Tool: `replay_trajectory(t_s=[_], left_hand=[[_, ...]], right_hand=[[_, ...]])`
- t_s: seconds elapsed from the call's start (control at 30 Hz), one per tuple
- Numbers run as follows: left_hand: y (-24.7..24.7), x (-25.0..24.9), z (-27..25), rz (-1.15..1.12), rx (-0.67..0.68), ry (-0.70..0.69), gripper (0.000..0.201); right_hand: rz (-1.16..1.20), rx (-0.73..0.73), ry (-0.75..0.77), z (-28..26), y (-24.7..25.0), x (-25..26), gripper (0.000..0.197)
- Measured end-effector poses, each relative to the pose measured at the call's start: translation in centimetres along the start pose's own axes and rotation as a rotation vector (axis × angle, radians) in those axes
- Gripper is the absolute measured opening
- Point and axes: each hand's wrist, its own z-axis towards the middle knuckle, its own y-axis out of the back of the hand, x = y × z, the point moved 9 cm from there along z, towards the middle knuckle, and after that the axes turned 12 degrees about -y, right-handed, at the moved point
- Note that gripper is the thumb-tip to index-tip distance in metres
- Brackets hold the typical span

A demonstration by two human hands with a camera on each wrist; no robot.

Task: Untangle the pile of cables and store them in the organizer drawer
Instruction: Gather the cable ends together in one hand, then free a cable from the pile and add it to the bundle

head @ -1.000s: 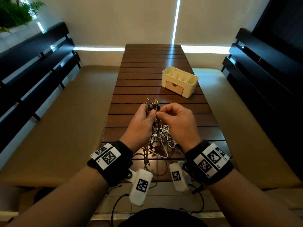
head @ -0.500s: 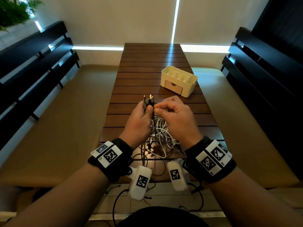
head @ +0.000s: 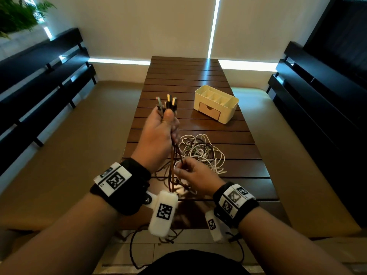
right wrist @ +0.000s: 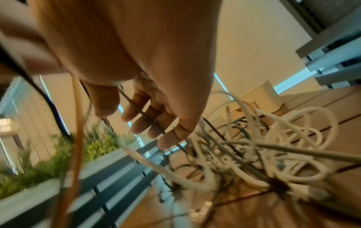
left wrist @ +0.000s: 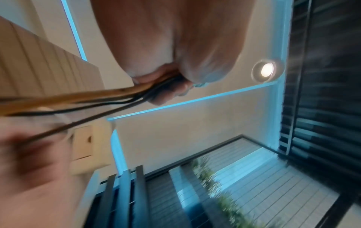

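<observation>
cables: my left hand (head: 158,133) is fisted round a bunch of dark and tan cables (head: 172,155), raised above the pile (head: 200,153); their plugs (head: 168,102) stick up out of the fist, and the strands hang from it down to the near table edge.
pile: white and dark loops lie knotted on the table (head: 198,80), just right of the hanging strands and nearer me than the organizer (head: 216,104).
right hand: my right hand (head: 195,175) is low, at the pile's near-left side; my fingers (right wrist: 148,123) are loosely curled with one dark strand running across them, a light hook rather than a firm pinch.
step: I judge this to be the untangling, dark strands being drawn off the white ones; nothing is stored yet.
next move: I think it calls for running the right fingers down the strand while the left lifts, so the knot slips rather than tightens.
drawer: the drawer (head: 210,113) in the organizer's front is closed; it must be opened before any cable goes in.
edges: some cable loops hang past the near table edge, below the pile, and could snag there.
room: bare slats lie left of the pile and beyond the organizer; benches stand well apart on both sides.
</observation>
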Motion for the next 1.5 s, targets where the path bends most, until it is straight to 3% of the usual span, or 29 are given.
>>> replay_trajectory(t_s=[0.2,0.37,0.43,0.57,0.8,0.9,1.0,1.17,1.23,1.33,1.4,1.5], left_hand=[[2.3,-2.5,1.5,0.053,0.02,-0.101,0.021],[3.6,1.5,0.2,0.277,0.065,-0.013,0.018],[3.0,2.3,0.0,0.312,0.102,0.013,0.021],[1.1,2.6,-0.2,0.349,0.192,0.021,0.017],[-0.1,3.6,-0.2,0.456,0.302,0.072,0.009],[0.5,2.8,0.2,0.526,0.244,0.018,0.015],[1.9,1.3,1.0,0.475,0.152,-0.043,0.011],[4.2,0.5,1.3,0.38,0.056,-0.031,0.011],[4.1,1.5,0.6,0.436,0.14,0.059,0.011],[3.4,3.7,-1.5,0.541,0.381,0.237,0.008],[4.1,3.7,-1.8,0.569,0.334,0.218,0.014],[5.6,2.0,-0.9,0.547,0.116,0.119,0.019]], right_hand=[[-0.116,-0.149,-0.051,2.3,3.2,-1.7,0.024],[-0.071,-0.336,0.225,0.5,8.2,5.4,0.017],[0.02,-0.314,0.288,-0.4,8.8,7.1,0.019],[0.052,-0.207,0.256,-0.5,7.8,7.5,0.033],[-0.139,-0.526,0.35,-1.7,9.9,7.9,0.021],[-0.061,-0.509,0.302,-1.8,10.2,6.9,0.02],[-0.097,-0.367,0.246,-1.5,8.8,5.4,0.005],[-0.114,-0.312,0.164,-0.9,7.5,2.4,0.015],[0.038,-0.362,0.174,-1.1,8.5,2.7,0.016],[0.197,-0.496,0.285,-2.6,11.5,4.9,0.014],[0.146,-0.548,0.358,-3.4,12.7,6.3,0.012],[-0.212,-0.487,0.324,-2.5,11.4,6.5,0.011]])
